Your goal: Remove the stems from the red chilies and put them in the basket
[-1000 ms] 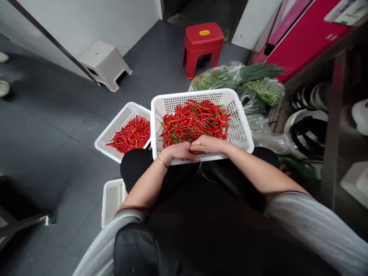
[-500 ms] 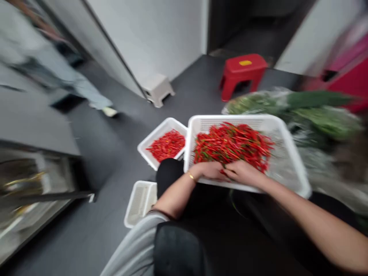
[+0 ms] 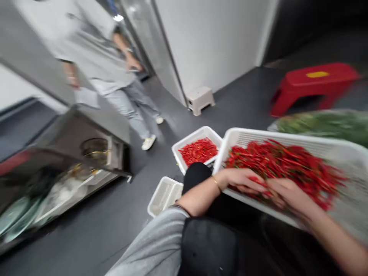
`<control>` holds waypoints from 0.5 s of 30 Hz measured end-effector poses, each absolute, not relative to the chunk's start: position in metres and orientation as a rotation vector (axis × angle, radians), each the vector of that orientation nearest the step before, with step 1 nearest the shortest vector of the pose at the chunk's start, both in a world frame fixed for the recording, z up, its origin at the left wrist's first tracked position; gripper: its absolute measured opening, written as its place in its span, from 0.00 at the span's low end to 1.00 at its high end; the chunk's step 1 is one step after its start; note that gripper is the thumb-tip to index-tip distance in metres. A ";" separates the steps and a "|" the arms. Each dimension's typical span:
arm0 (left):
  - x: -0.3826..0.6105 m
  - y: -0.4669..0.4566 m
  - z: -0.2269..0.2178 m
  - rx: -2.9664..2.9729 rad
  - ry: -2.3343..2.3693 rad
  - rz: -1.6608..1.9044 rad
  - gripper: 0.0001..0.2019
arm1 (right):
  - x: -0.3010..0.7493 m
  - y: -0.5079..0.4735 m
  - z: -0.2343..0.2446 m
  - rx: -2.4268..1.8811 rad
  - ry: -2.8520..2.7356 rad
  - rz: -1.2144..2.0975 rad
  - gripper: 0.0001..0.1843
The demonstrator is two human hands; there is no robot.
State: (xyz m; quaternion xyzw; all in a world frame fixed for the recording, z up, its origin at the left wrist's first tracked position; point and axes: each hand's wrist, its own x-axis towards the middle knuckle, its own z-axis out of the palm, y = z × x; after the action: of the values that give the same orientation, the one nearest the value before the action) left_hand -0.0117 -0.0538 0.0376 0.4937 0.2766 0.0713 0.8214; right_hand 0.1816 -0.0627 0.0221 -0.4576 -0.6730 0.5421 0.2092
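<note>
A large white plastic basket (image 3: 319, 140) rests over my lap, heaped with thin red chilies (image 3: 287, 161), some with green stems. At its near edge my left hand (image 3: 240, 180) is closed around a few red chilies, which show between its fingers. My right hand (image 3: 287, 193) meets it there, its fingers pinched together on the chilies' ends; its fingertips are partly hidden. Beyond my knee, a smaller white basket (image 3: 184, 165) on the floor holds more red chilies. Nearer to me on the floor is another white basket (image 3: 161, 195), partly covered by my arm.
A red stool (image 3: 316, 82) and bagged leafy greens (image 3: 322, 124) are at the right. A small pale step stool (image 3: 201, 100) stands by the wall. At the left, a person (image 3: 94, 57) in light clothes holds something white, beside a metal shelf unit (image 3: 97, 115).
The view has swung left, so the baskets appear farther right and the person shows more fully. My hands remain together at the basket's near edge, with red chilies now showing in the left.
</note>
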 end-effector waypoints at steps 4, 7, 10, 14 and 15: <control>-0.020 -0.046 0.050 1.001 0.619 0.170 0.24 | 0.168 -0.069 0.043 -1.006 -1.634 1.752 0.35; -0.013 -0.033 0.033 0.978 0.699 0.162 0.23 | 0.175 -0.052 0.031 -1.280 -2.019 1.172 0.30; -0.001 -0.036 0.019 0.960 0.844 0.216 0.22 | 0.198 -0.046 0.015 -1.674 -2.304 0.573 0.24; 0.001 -0.036 0.014 0.919 0.893 0.385 0.20 | 0.238 -0.036 0.003 -1.934 -2.497 0.454 0.22; 0.001 -0.034 0.014 0.893 0.879 0.440 0.20 | 0.246 -0.030 0.000 -2.010 -2.451 0.406 0.27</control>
State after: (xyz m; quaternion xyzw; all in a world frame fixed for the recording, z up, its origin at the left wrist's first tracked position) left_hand 0.0006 -0.0337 0.0135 0.4144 0.4079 0.2040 0.7876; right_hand 0.2464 -0.0298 0.0001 -0.6287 -0.7667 0.1271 -0.0272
